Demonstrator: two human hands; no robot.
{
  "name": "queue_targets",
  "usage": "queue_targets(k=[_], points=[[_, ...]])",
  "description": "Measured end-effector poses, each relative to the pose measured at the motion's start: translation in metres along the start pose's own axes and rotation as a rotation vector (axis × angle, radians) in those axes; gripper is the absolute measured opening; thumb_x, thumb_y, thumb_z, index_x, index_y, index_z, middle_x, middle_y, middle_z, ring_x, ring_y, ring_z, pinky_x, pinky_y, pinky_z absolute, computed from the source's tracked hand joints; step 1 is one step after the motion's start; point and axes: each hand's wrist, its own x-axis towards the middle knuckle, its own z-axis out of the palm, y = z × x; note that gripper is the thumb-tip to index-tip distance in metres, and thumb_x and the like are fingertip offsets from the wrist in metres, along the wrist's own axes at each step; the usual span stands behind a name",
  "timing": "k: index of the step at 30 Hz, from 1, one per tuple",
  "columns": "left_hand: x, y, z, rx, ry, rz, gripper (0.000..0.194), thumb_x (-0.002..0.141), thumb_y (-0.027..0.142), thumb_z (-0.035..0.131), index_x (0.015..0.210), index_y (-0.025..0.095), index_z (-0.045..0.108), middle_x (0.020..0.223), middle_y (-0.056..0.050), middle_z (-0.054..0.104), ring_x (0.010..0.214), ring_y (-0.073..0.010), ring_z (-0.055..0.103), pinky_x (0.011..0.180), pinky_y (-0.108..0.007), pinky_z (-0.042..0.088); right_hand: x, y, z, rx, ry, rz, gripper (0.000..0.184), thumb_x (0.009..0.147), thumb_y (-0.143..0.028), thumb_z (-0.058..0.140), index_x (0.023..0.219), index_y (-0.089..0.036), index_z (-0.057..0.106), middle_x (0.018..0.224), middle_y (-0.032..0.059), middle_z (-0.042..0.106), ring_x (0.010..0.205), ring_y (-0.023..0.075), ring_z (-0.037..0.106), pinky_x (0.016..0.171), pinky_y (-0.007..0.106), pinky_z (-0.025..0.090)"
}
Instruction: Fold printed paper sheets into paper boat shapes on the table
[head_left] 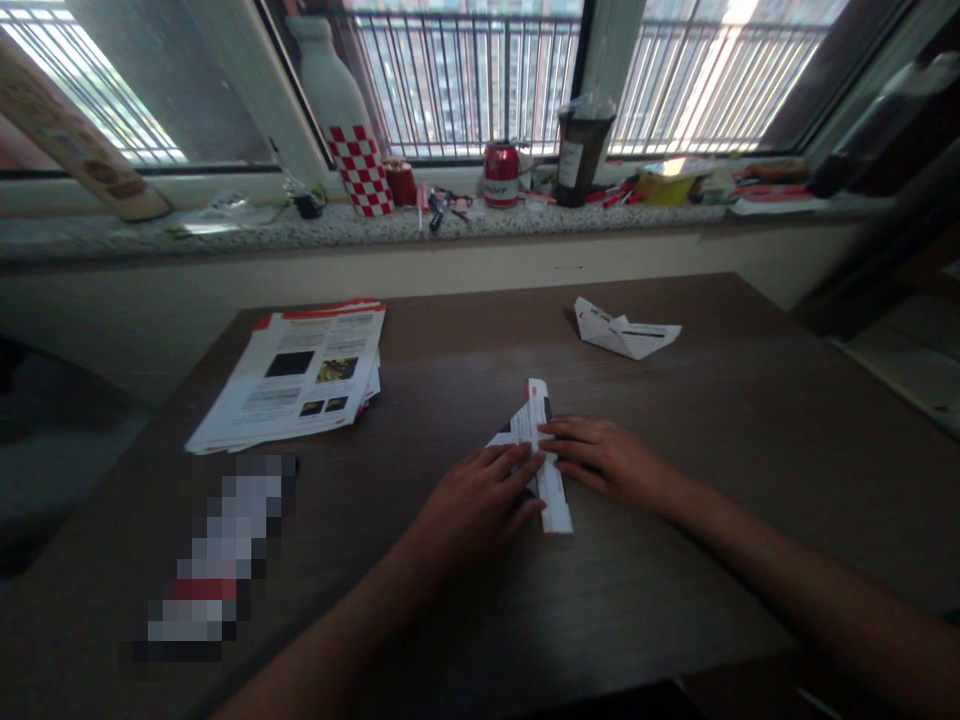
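A folded sheet of printed paper (555, 500) lies on the brown table, with a triangular part to the left and a long straight strip along its right side. My left hand (480, 497) rests flat over the triangular part, its fingertips reaching the strip. From the other side, my right hand (607, 460) touches the strip with outstretched fingers. Both hands press from above rather than grip. Part of the paper is hidden under my left fingers. Farther back stands a folded paper boat (626, 330) with printing on it.
A stack of printed sheets (300, 380) lies at the table's back left, with a pixelated, blurred-out object (217, 550) in front of it. Beyond the table, the windowsill (262, 235) carries a red-checkered white bottle (352, 150), a red can (501, 175) and a dark cup (581, 150).
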Motion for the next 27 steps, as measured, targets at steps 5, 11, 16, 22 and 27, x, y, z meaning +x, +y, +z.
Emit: queue_targets(k=[5, 11, 16, 22, 27], points=[[-0.002, -0.004, 0.0, -0.03, 0.034, 0.004, 0.051, 0.107, 0.044, 0.057, 0.152, 0.021, 0.053, 0.152, -0.011, 0.059, 0.138, -0.0306, 0.055, 0.116, -0.05, 0.047, 0.0, -0.002, 0.001, 0.004, 0.008, 0.02, 0.041, 0.104, -0.03, 0.063, 0.144, -0.036, 0.063, 0.153, 0.0041, 0.061, 0.14, 0.0288, 0.057, 0.116, 0.059, 0.047], [-0.002, -0.005, 0.001, -0.047, 0.026, 0.006, 0.051, 0.107, 0.043, 0.057, 0.153, 0.022, 0.052, 0.154, -0.011, 0.057, 0.139, -0.031, 0.054, 0.116, -0.051, 0.047, -0.001, -0.002, 0.003, -0.012, -0.006, 0.025, 0.041, 0.105, -0.032, 0.061, 0.145, -0.036, 0.062, 0.155, 0.0036, 0.059, 0.143, 0.0282, 0.055, 0.117, 0.058, 0.045], [-0.001, -0.005, 0.005, -0.05, 0.053, 0.012, 0.051, 0.106, 0.046, 0.058, 0.153, 0.028, 0.052, 0.152, -0.011, 0.057, 0.139, -0.0317, 0.054, 0.116, -0.053, 0.046, 0.0, -0.004, 0.002, 0.013, 0.008, 0.034, 0.04, 0.104, -0.032, 0.062, 0.144, -0.037, 0.062, 0.153, 0.004, 0.061, 0.142, 0.0284, 0.055, 0.116, 0.058, 0.046], [0.005, -0.002, 0.009, -0.03, 0.056, -0.021, 0.048, 0.104, 0.049, 0.06, 0.144, 0.023, 0.059, 0.16, -0.013, 0.049, 0.145, -0.0347, 0.046, 0.118, -0.056, 0.043, 0.006, -0.004, -0.004, 0.033, 0.005, 0.044, 0.031, 0.106, -0.033, 0.059, 0.136, -0.034, 0.067, 0.145, 0.0041, 0.067, 0.136, 0.0268, 0.06, 0.113, 0.055, 0.048], [0.009, 0.0, 0.011, -0.054, 0.072, -0.049, 0.044, 0.1, 0.046, 0.068, 0.137, 0.024, 0.062, 0.157, -0.012, 0.053, 0.144, -0.0346, 0.048, 0.118, -0.055, 0.043, 0.021, 0.005, -0.006, 0.05, 0.086, 0.072, 0.03, 0.107, -0.029, 0.056, 0.135, -0.027, 0.067, 0.142, 0.0087, 0.067, 0.134, 0.0258, 0.06, 0.112, 0.05, 0.05]])
